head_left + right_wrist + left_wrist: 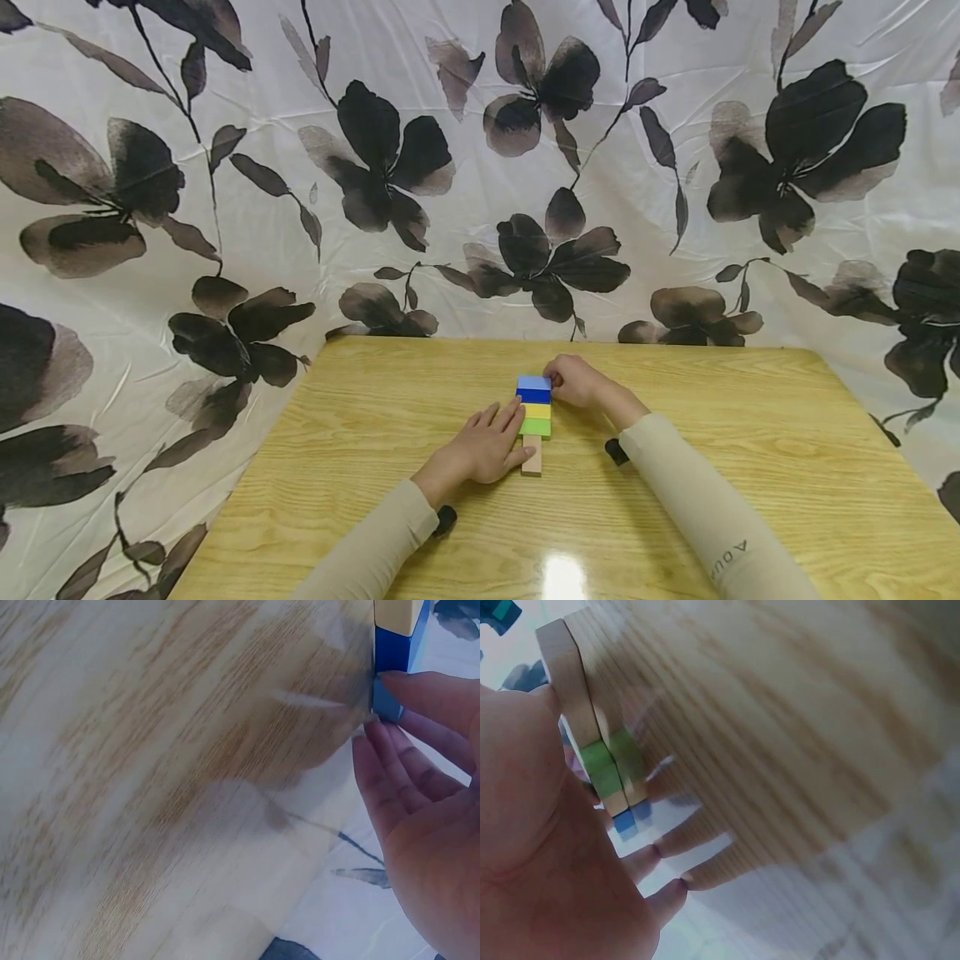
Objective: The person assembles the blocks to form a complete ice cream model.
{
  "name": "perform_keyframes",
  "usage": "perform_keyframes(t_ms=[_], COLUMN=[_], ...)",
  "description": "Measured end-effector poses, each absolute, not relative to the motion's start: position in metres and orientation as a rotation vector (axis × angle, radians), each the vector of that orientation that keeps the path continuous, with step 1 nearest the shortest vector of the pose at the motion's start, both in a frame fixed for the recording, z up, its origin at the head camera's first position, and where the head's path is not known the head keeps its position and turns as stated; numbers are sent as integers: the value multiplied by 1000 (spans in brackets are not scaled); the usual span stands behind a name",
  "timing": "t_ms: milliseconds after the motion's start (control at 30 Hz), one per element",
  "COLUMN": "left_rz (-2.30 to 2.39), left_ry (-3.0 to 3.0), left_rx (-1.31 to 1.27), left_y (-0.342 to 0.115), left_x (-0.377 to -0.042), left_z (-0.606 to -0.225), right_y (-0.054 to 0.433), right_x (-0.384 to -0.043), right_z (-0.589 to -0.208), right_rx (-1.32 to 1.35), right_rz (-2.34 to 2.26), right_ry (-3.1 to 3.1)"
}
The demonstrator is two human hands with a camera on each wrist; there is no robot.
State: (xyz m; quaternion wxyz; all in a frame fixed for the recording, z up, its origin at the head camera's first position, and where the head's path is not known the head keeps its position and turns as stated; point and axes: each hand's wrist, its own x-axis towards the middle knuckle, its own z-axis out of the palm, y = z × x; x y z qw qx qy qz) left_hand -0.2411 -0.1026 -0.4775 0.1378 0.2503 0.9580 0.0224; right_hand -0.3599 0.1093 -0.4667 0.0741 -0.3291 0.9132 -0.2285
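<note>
A row of toy blocks lies on the table, running away from the person. A plain wooden block (532,462) is nearest, then a green block (536,427), a yellow block (537,411), a dark blue block (534,396) and a light blue block (534,382) farthest. My left hand (487,446) lies along the row's left side, fingers extended, fingertips touching the blocks and thumb over the wooden one. At the far right corner, my right hand (581,383) has curled fingers. In the right wrist view its thumb (427,694) presses the light blue block's side, with fingers around its far end.
The wood-grain table (375,375) meets a floral cloth (465,183) hanging behind it and at the sides. Dark wrist devices (446,521) show beneath both sleeves. A bright glare spot sits on the near tabletop.
</note>
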Motion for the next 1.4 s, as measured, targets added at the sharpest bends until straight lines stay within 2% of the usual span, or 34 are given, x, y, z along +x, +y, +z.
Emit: perform_keyframes(t_ms=[1400], left_rz=[67], left_ry=[2824], left_rx=[754], left_y=[-103], left_x=[-242], left_z=[-478], right_y=[120], right_x=[-353], right_z=[-472], right_rx=[-975], right_rz=[-716], right_ry=[2796])
